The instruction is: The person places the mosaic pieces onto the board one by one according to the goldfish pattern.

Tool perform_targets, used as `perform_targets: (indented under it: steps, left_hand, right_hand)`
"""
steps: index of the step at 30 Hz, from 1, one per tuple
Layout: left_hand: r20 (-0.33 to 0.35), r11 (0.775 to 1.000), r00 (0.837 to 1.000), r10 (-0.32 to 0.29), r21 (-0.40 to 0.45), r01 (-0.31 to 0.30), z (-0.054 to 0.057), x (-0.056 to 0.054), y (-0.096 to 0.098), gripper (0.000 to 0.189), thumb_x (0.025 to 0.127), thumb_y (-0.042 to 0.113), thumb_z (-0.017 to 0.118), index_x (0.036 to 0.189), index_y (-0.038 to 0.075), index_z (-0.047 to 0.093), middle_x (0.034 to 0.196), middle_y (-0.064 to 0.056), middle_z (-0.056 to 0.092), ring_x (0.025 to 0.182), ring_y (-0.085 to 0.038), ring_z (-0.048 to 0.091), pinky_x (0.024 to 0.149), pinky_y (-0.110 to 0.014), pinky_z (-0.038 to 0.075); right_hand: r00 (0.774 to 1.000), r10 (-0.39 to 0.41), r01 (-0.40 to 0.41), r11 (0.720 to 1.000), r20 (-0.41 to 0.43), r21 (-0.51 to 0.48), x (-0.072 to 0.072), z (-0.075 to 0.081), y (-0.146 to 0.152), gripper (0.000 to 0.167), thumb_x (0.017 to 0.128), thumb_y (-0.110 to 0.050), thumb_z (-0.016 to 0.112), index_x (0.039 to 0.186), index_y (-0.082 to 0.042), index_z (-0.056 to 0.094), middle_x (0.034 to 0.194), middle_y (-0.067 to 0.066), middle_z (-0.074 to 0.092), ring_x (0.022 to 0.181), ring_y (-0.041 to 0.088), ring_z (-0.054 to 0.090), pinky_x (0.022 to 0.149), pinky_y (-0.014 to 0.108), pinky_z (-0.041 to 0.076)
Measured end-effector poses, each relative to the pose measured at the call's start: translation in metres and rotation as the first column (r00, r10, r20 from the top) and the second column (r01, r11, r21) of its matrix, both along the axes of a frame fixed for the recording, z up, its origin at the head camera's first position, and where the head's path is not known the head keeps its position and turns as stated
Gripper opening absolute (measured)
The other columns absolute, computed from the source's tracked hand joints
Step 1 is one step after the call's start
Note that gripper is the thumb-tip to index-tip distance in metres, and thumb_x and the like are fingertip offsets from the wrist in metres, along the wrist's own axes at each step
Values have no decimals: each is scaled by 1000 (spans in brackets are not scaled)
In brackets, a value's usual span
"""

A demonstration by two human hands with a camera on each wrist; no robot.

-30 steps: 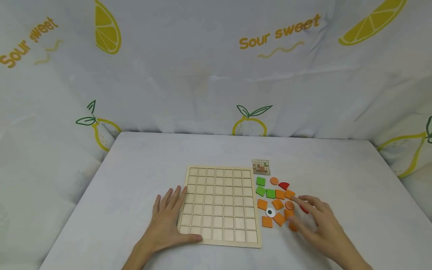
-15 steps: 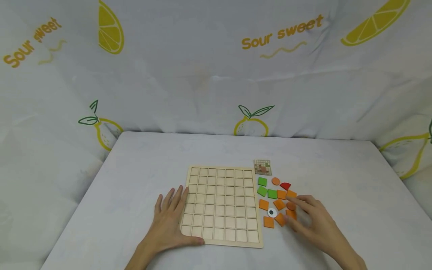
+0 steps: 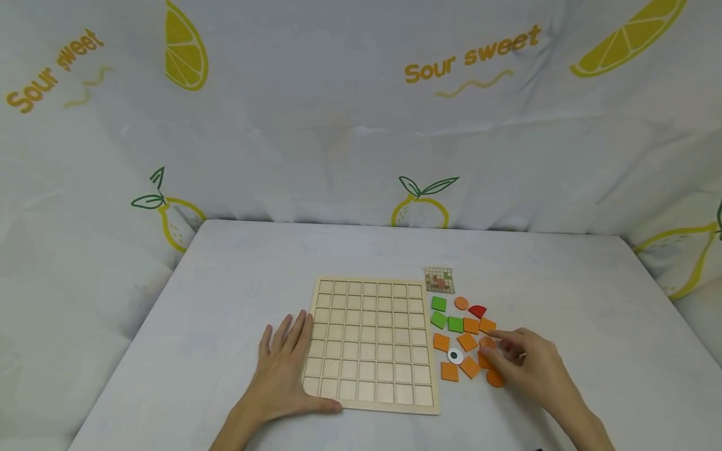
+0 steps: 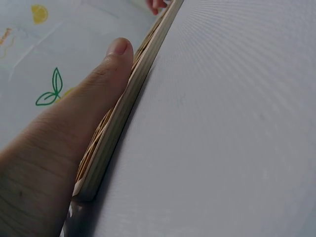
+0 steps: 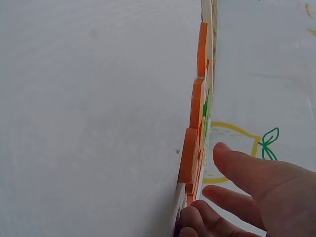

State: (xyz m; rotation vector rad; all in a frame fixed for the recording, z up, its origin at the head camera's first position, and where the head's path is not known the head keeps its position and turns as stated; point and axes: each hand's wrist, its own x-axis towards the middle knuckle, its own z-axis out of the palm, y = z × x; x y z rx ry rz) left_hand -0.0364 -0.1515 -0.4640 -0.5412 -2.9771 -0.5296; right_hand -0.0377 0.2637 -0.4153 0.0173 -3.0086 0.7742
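A light wooden grid board (image 3: 369,404) lies on the table, its square compartments bare. My left hand (image 3: 284,369) rests at its near-left corner, fingers straight along the left side. In the left wrist view the left thumb (image 4: 106,74) lies against the board's edge. My right hand (image 3: 533,363) is over the right side of the loose pieces, close to an orange disc (image 3: 494,378) and an orange square (image 3: 487,325). Thumb and index finger are apart, the other fingers bent. In the right wrist view nothing shows between thumb and index finger (image 5: 227,200).
Right of the board lie several orange squares (image 3: 449,371), green squares (image 3: 455,324), a white eye disc (image 3: 455,356), an orange disc (image 3: 461,303) and a red wedge (image 3: 477,311). A small pattern card (image 3: 439,280) lies behind them. A lemon-print cloth (image 3: 316,156) hangs beyond the table.
My right hand shifts slightly, its thumb moving up toward the index finger and its other fingers bending more. The near orange disc shows again. The left hand stays at the board.
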Motion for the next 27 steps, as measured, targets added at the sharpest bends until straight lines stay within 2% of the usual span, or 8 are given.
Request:
perform_targets:
  steps: [12,19,27]
  left_hand:
    - [22,1000,1000,1,-10,-1,1,0,0,159,47,102,62,163,1,19,171,-18,21,158,-43,18,120,-70,8]
    - [16,1000,1000,1,-10,0,1,0,0,159,47,102,63,162,0,21,170,-18,23,157,-42,20,120,-69,9]
    - [25,1000,1000,17,-21,-17,2,0,1,161,46,102,63,162,0,20,171,-17,21,158,-41,19,121,-69,9]
  right_hand:
    - [995,-64,61,998,82,34,-6,1,-3,39,87,-29,81,104,6,78,74,3,62,68,15,49,55,21,36]
    - [986,-110,107,994,124,35,-8,2,-5,42,86,-30,82,104,8,77,79,7,69,69,16,53,56,20,41]
    - [983,-119,117,993,137,22,-10,4,-7,42,86,-30,81,101,9,77,83,10,72,71,17,57,57,21,43]
